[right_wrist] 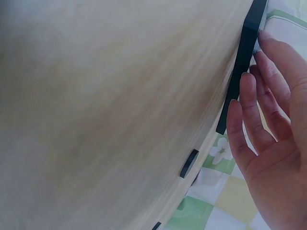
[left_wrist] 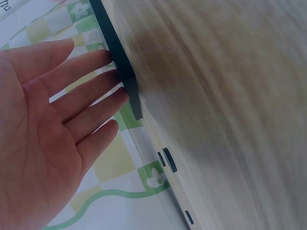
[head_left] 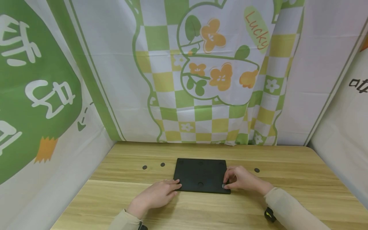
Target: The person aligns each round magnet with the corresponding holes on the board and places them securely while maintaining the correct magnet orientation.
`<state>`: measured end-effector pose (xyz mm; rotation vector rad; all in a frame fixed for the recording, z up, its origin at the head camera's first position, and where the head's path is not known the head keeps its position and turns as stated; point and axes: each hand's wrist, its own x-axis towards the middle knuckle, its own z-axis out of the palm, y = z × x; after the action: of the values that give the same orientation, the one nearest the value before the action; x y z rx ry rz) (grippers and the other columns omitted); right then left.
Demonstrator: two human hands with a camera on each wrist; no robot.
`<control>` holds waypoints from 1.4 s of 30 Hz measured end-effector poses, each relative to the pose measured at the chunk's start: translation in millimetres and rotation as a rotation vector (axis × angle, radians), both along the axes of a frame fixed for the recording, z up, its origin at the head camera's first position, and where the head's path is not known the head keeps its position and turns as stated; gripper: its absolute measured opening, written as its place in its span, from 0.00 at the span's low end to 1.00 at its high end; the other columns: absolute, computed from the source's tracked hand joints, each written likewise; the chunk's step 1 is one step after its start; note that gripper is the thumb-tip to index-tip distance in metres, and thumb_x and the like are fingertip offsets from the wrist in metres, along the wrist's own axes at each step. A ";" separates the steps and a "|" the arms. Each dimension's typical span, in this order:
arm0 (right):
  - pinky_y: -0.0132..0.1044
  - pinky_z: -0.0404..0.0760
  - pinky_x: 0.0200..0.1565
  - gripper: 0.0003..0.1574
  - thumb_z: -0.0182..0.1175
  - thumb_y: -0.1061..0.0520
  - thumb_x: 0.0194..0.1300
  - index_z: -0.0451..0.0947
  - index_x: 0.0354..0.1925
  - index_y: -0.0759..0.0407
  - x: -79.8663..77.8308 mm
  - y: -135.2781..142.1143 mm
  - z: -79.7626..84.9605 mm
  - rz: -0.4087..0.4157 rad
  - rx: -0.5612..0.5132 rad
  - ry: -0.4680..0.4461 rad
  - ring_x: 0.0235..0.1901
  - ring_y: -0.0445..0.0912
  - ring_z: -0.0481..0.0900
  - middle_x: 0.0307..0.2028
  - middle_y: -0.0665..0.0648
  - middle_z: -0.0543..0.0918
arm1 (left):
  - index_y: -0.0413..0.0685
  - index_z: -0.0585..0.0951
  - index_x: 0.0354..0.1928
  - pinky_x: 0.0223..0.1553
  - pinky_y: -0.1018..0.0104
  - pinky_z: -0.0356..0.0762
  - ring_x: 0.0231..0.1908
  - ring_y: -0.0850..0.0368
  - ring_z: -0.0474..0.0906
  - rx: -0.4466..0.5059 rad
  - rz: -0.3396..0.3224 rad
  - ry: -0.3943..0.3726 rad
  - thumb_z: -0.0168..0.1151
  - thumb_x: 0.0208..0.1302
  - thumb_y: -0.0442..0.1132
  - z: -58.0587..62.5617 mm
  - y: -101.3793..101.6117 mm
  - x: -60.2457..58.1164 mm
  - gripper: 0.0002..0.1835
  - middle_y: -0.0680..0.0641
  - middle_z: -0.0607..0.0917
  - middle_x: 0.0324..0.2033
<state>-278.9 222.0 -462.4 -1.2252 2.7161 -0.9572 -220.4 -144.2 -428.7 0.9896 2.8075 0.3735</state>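
Observation:
A flat black rectangular board (head_left: pixel 189 175) lies on the wooden table, with several round marks on its top face. The fingertips of my left hand (head_left: pixel 159 193) rest on the board's near left corner, its fingers fairly straight, as the left wrist view also shows for the left hand (left_wrist: pixel 53 110). At the near right corner my right hand (head_left: pixel 244 180) pinches a small round disc (head_left: pixel 223 185) between thumb and forefinger, against the board's top. In the right wrist view the right hand (right_wrist: pixel 273 120) partly hides that disc, and the other fingers reach along the board's edge.
Two small dark discs, one farther out (head_left: pixel 145 167) and one nearer the board (head_left: pixel 163 164), lie to the left on the table. Another dark disc (head_left: pixel 257 170) lies to the right, beyond my right wrist. A patterned curtain (head_left: pixel 212 124) hangs behind the table.

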 end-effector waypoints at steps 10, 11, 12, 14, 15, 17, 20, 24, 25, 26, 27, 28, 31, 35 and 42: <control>0.26 0.79 0.30 0.07 0.70 0.49 0.55 0.82 0.31 0.47 0.0 1.1 0.9 0.008 -0.016 -0.007 0.27 0.35 0.76 0.33 0.45 0.79 | 0.49 0.74 0.63 0.64 0.48 0.67 0.64 0.46 0.68 0.002 -0.012 -0.012 0.48 0.72 0.42 0.4 -0.4 -1.6 0.20 0.46 0.71 0.65; 0.26 0.79 0.30 0.07 0.70 0.50 0.55 0.82 0.32 0.47 0.1 1.2 1.2 0.008 -0.015 -0.008 0.27 0.35 0.76 0.33 0.45 0.79 | 0.49 0.74 0.63 0.64 0.48 0.67 0.64 0.46 0.68 0.002 -0.014 -0.010 0.49 0.72 0.42 0.3 -0.4 -1.8 0.20 0.46 0.71 0.65; 0.26 0.79 0.30 0.07 0.70 0.50 0.54 0.82 0.32 0.47 0.1 1.2 1.3 0.006 -0.013 -0.007 0.27 0.35 0.76 0.33 0.45 0.79 | 0.49 0.74 0.63 0.63 0.48 0.67 0.64 0.46 0.68 0.003 -0.016 -0.008 0.49 0.72 0.42 0.2 -0.4 -1.9 0.20 0.45 0.71 0.65; 0.26 0.79 0.30 0.07 0.70 0.50 0.54 0.82 0.32 0.47 0.3 1.4 1.5 0.003 -0.010 -0.006 0.27 0.34 0.76 0.33 0.45 0.79 | 0.48 0.74 0.63 0.63 0.48 0.68 0.64 0.46 0.68 0.005 -0.018 -0.006 0.49 0.72 0.42 0.0 -0.4 -1.8 0.20 0.45 0.71 0.65; 0.27 0.79 0.30 0.07 0.70 0.50 0.54 0.82 0.33 0.47 0.4 1.6 1.5 0.001 -0.010 -0.010 0.27 0.34 0.76 0.33 0.45 0.79 | 0.48 0.74 0.63 0.63 0.48 0.68 0.64 0.46 0.68 0.006 -0.019 -0.006 0.49 0.72 0.42 0.0 -0.4 -1.7 0.20 0.45 0.71 0.65; 0.27 0.80 0.30 0.08 0.70 0.50 0.55 0.82 0.33 0.47 0.4 2.1 1.5 -0.003 -0.008 -0.023 0.27 0.33 0.76 0.33 0.46 0.78 | 0.48 0.74 0.63 0.63 0.48 0.68 0.64 0.46 0.68 0.007 -0.018 -0.005 0.49 0.72 0.42 -0.2 -0.5 -1.8 0.20 0.45 0.71 0.65; 0.27 0.80 0.31 0.08 0.70 0.50 0.55 0.82 0.34 0.47 0.9 3.1 1.7 -0.003 -0.006 -0.030 0.27 0.32 0.76 0.33 0.46 0.78 | 0.48 0.74 0.63 0.63 0.48 0.67 0.64 0.46 0.68 0.009 -0.017 -0.005 0.49 0.72 0.42 -0.3 -0.5 -2.0 0.20 0.46 0.71 0.65; 0.27 0.80 0.31 0.09 0.69 0.50 0.55 0.82 0.35 0.48 1.0 5.6 0.6 -0.001 -0.008 -0.014 0.28 0.33 0.77 0.34 0.47 0.78 | 0.49 0.74 0.63 0.64 0.48 0.67 0.64 0.46 0.68 0.008 -0.015 -0.008 0.49 0.72 0.42 0.1 -0.4 -1.9 0.20 0.46 0.71 0.65; 0.27 0.81 0.32 0.09 0.69 0.50 0.55 0.82 0.35 0.48 1.1 6.4 0.3 0.000 -0.008 -0.008 0.28 0.33 0.77 0.34 0.47 0.78 | 0.49 0.74 0.63 0.64 0.48 0.67 0.64 0.46 0.68 0.008 -0.015 -0.010 0.49 0.72 0.42 0.3 -0.3 -1.7 0.20 0.46 0.71 0.65; 0.27 0.81 0.32 0.09 0.69 0.50 0.55 0.82 0.35 0.48 1.2 7.2 0.2 -0.001 -0.009 -0.004 0.29 0.33 0.78 0.35 0.47 0.79 | 0.49 0.74 0.63 0.64 0.48 0.67 0.64 0.46 0.68 0.007 -0.015 -0.012 0.49 0.72 0.42 0.5 -0.3 -1.5 0.20 0.46 0.71 0.65; 0.28 0.82 0.33 0.09 0.69 0.50 0.56 0.82 0.36 0.49 1.5 7.9 0.2 -0.001 -0.012 -0.005 0.30 0.34 0.79 0.35 0.47 0.79 | 0.49 0.74 0.63 0.64 0.48 0.67 0.64 0.46 0.68 0.005 -0.013 -0.014 0.49 0.72 0.42 0.7 -0.2 -1.3 0.20 0.46 0.71 0.65; 0.28 0.82 0.34 0.10 0.69 0.50 0.56 0.82 0.36 0.49 2.1 8.5 0.6 -0.004 -0.013 -0.005 0.30 0.35 0.80 0.36 0.47 0.79 | 0.49 0.74 0.63 0.64 0.48 0.67 0.65 0.46 0.68 0.004 -0.012 -0.016 0.49 0.72 0.42 0.9 -0.1 -1.2 0.20 0.46 0.71 0.65; 0.29 0.83 0.36 0.11 0.69 0.51 0.56 0.82 0.38 0.51 3.3 10.9 1.3 -0.011 -0.018 -0.005 0.32 0.36 0.81 0.37 0.48 0.80 | 0.49 0.74 0.63 0.64 0.48 0.67 0.65 0.46 0.68 0.002 -0.012 -0.017 0.49 0.72 0.42 1.3 0.1 -0.9 0.20 0.46 0.71 0.65; 0.30 0.83 0.36 0.14 0.69 0.49 0.56 0.81 0.40 0.51 4.1 14.6 1.7 -0.026 -0.013 0.013 0.34 0.38 0.80 0.38 0.48 0.82 | 0.49 0.74 0.63 0.64 0.48 0.67 0.65 0.46 0.68 -0.002 -0.010 -0.014 0.49 0.72 0.43 1.4 0.3 -0.5 0.20 0.46 0.71 0.65; 0.32 0.83 0.37 0.15 0.67 0.48 0.58 0.81 0.42 0.51 4.6 21.3 2.5 -0.035 0.008 0.030 0.35 0.38 0.80 0.39 0.48 0.84 | 0.49 0.74 0.63 0.65 0.48 0.66 0.65 0.46 0.67 -0.001 -0.003 -0.015 0.48 0.72 0.43 1.2 0.4 0.3 0.20 0.46 0.71 0.66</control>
<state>-274.3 243.3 -459.9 -1.2043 2.7712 -0.9378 -220.1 -143.8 -427.5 0.9865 2.7924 0.3771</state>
